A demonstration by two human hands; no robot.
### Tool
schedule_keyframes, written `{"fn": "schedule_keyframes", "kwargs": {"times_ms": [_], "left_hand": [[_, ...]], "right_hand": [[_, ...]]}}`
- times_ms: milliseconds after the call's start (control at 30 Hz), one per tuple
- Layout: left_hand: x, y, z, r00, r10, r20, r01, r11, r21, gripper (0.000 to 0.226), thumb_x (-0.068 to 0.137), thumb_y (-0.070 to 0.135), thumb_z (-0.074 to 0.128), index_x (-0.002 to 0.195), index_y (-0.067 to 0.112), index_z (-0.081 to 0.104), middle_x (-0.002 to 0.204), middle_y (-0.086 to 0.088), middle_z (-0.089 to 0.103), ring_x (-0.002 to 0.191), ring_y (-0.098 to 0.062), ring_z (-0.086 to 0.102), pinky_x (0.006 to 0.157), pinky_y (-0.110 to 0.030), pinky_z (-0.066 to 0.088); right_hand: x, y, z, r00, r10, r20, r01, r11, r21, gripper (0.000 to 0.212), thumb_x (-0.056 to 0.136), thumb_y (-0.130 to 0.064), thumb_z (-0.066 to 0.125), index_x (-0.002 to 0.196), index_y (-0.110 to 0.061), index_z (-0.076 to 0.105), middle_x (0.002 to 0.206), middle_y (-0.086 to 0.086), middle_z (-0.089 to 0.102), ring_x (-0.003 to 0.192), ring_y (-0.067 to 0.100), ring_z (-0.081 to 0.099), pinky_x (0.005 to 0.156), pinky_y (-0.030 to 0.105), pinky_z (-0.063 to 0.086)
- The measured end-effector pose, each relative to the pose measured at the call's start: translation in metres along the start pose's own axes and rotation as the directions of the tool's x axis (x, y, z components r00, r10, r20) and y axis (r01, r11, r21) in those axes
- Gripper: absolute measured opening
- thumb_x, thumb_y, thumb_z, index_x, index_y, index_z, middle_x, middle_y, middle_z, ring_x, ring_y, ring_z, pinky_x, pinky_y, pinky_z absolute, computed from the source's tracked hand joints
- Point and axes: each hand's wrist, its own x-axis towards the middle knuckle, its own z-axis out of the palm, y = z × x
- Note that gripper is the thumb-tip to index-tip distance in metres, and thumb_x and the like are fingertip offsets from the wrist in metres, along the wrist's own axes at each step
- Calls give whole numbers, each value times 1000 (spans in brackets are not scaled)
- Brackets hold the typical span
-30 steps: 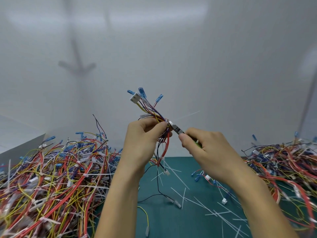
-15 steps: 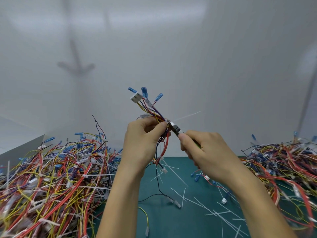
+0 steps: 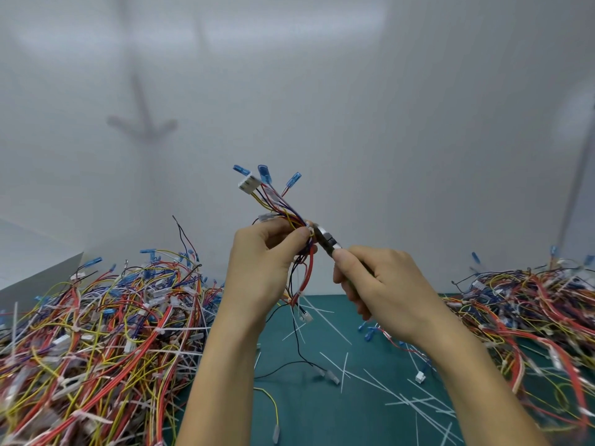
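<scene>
Red, yellow and blue wires lie in a tangled pile [image 3: 96,333] at the left of a green mat [image 3: 322,423]. Beside it, the person's left hand [image 3: 264,268] holds a wire bundle [image 3: 285,209] up in mid-air above the mat. Its thumb and curled fingers pinch the bundle just where the strands are gathered. Blue terminals [image 3: 264,176] and a white plug [image 3: 249,181] fan out above the grip, while loose tails hang below toward the mat.

At the pinch point sits what appears to be a pale tie [image 3: 309,226], though it is small and partly hidden by the thumb. The steel nose of a pair of cutters [image 3: 324,237] meets the bundle there, and the right hand [image 3: 380,284] is curled tight round the handles. White strips [image 3: 402,394] litter the mat below, and a second heap [image 3: 531,310] of wiring rises at the far right.

The bundle looks light and floppy, with thin strands that are soft and easily nicked and plastic ends that are likely brittle. The sound place to take hold is the gathered waist close to the tie, as the left hand does, not the dangling tails, the plug or the terminals.
</scene>
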Motion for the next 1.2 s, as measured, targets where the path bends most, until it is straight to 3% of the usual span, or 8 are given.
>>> {"fn": "schedule_keyframes", "kwargs": {"times_ms": [100, 267, 333, 533, 833, 1000, 1133, 1200], "left_hand": [[0, -1, -2, 1000, 4, 10, -4, 1000, -18, 12, 92, 9, 64, 89, 11, 76, 81, -2, 77, 74, -7, 73, 65, -7, 49], [1, -4, -3, 1000, -14, 13, 14, 1000, 4, 11, 92, 16, 66, 89, 17, 76, 84, 2, 78, 80, -12, 75, 74, -25, 59], [1, -4, -4, 1000, -1, 10, 1, 1000, 6, 11, 91, 17, 68, 87, 17, 78, 82, 1, 77, 79, -14, 75, 72, -21, 58], [-1, 3, 0, 1000, 2, 28, -1, 999, -45, 12, 86, 13, 73, 79, 20, 78, 77, -3, 77, 75, -21, 75, 67, -18, 57], [-2, 6, 2, 1000, 29, -4, -29, 999, 42, 4, 83, 22, 76, 81, 24, 78, 73, 3, 76, 70, -12, 74, 63, -24, 58], [1, 5, -12, 993, -17, -116, 25, 997, 71, 16, 86, 33, 72, 84, 18, 73, 73, 2, 73, 68, -13, 72, 67, -30, 61], [0, 2, -15, 995, -89, -34, 94, 975, 200, 22, 81, 43, 73, 83, 21, 72, 72, 5, 71, 65, -8, 68, 67, -30, 61], [-2, 6, -12, 992, -124, 37, 117, 983, 140, 27, 82, 47, 72, 78, 21, 77, 72, 5, 73, 64, -6, 66, 64, -22, 58]], "right_hand": [[1, -3, 3, 998, 4, -58, 0, 998, 70, 44, 102, -43, 45, 72, -18, 64, 59, 4, 60, 48, 15, 56, 59, 45, 54], [3, -5, 6, 991, 37, -130, -9, 977, 212, 41, 96, -46, 57, 79, -11, 65, 57, 1, 55, 51, 16, 53, 57, 49, 52], [4, -4, 7, 988, 52, -145, -15, 969, 246, 38, 94, -42, 63, 82, -6, 64, 58, 5, 54, 51, 17, 53, 56, 49, 53], [4, -5, 11, 988, 63, -143, -5, 928, 372, 13, 89, -29, 71, 80, -19, 70, 53, -3, 56, 53, 15, 53, 52, 32, 53], [4, -7, 6, 975, 33, -220, 36, 952, 304, 21, 93, -23, 67, 76, -11, 64, 56, 4, 55, 51, 15, 53, 53, 38, 54], [3, -6, -5, 982, 71, -177, 13, 901, 433, 18, 97, -18, 60, 83, -8, 65, 58, -2, 56, 53, 11, 55, 55, 30, 56], [2, -6, -7, 973, 46, -225, 58, 899, 434, 15, 97, -18, 61, 84, -11, 66, 58, -1, 57, 53, 12, 56, 55, 30, 56], [3, -7, -5, 963, -11, -269, 113, 924, 366, 13, 94, -20, 66, 82, -16, 67, 58, -1, 58, 53, 17, 56, 54, 33, 54]]}}
